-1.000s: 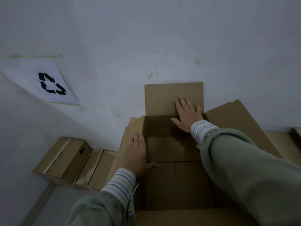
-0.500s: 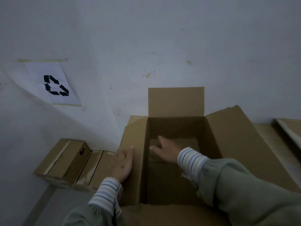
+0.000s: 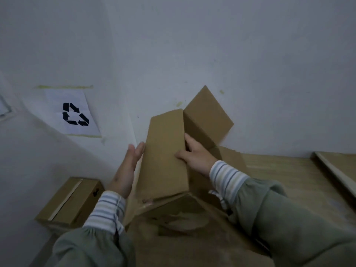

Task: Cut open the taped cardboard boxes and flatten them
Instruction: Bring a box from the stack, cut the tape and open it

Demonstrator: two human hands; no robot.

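R hand [image 3: 194, 157] grips box [image 3: 165, 151], L hand [image 3: 126, 168] flat alongside, box now lifted, collapsing

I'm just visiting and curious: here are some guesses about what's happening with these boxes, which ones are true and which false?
1. The right hand has its fingers curled over an edge of the cardboard box. True.
2. The left hand is clenched in a fist. False: its fingers are straight, flat against the box's left side.
3. A sheet with a recycling symbol hangs on the wall to the left. True.
4. The box being handled is still taped shut. False: its flaps stand open.
5. A second box lies low on the left, with a pale strip along its top. True.
6. A knife is in the right hand. False: no tool shows in either hand.
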